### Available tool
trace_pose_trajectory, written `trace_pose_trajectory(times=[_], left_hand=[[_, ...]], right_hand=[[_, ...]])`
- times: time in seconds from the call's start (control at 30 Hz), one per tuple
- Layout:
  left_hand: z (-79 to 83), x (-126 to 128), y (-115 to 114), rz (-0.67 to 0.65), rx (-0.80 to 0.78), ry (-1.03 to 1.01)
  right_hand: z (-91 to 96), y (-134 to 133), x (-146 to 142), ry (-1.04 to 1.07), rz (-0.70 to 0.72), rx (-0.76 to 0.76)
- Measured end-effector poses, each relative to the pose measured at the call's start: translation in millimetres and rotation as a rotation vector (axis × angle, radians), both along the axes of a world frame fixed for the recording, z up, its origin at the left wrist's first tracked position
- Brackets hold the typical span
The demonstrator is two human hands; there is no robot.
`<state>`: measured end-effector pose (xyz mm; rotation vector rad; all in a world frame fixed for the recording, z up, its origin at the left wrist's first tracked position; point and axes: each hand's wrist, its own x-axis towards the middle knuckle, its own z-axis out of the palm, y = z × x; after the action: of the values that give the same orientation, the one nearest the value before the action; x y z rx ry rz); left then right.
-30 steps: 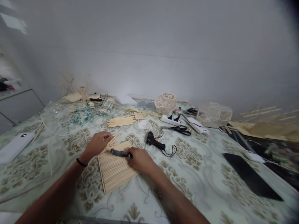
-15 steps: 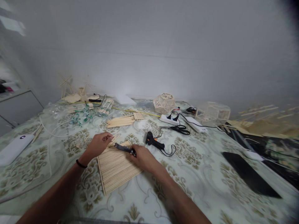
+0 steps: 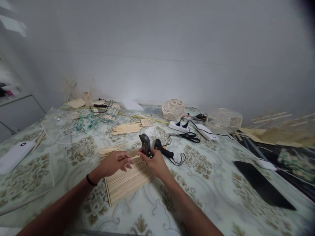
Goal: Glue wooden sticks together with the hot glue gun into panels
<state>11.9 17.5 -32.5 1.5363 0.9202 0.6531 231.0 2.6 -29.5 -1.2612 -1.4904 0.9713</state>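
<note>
My left hand [image 3: 118,162] pinches a thin wooden stick [image 3: 135,157], whose far end reaches the fingertips of my right hand. In my right hand [image 3: 155,160] is a dark pair of cutting pliers [image 3: 145,144], held upright with the head pointing away from me. Both hands are over a flat panel of wooden sticks [image 3: 129,183] laid side by side, with edge strips along its sides. A loose pile of short sticks [image 3: 109,150] lies just beyond my left hand. The black glue gun [image 3: 163,150] rests on the cloth right beside my right hand.
A bundle of longer sticks [image 3: 126,127] lies farther back. White power strips [image 3: 178,126] with black cables stand behind the glue gun. Stick-built frames [image 3: 173,108] are near the wall. A black phone-like slab [image 3: 264,185] lies right, a white power bank [image 3: 16,157] left.
My left hand has moved right from the short-stick pile, bringing a stick to my right hand. My right hand has turned the pliers from lying sideways to upright.
</note>
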Motion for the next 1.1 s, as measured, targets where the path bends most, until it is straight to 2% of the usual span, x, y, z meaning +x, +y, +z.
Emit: trace_pose_trajectory(times=[0.17,0.53,0.9,1.1], left_hand=[[-5.0,7.7,-6.0,0.014,-0.061,-0.119],[-5.7,7.4,-6.3,-0.035,-0.158,-0.154],[-7.6,4.0,-4.2,-0.065,-0.151,-0.081],[-5.0,4.3,-4.0,-0.036,-0.179,-0.096]], right_hand=[[5.4,-3.9,-4.1,0.144,-0.041,-0.083],[9.6,-6.0,-6.9,0.325,0.056,-0.128],[4.8,-4.9,-8.8,0.306,0.067,-0.123],[2.5,-4.1,-8.8,0.281,0.063,-0.12]])
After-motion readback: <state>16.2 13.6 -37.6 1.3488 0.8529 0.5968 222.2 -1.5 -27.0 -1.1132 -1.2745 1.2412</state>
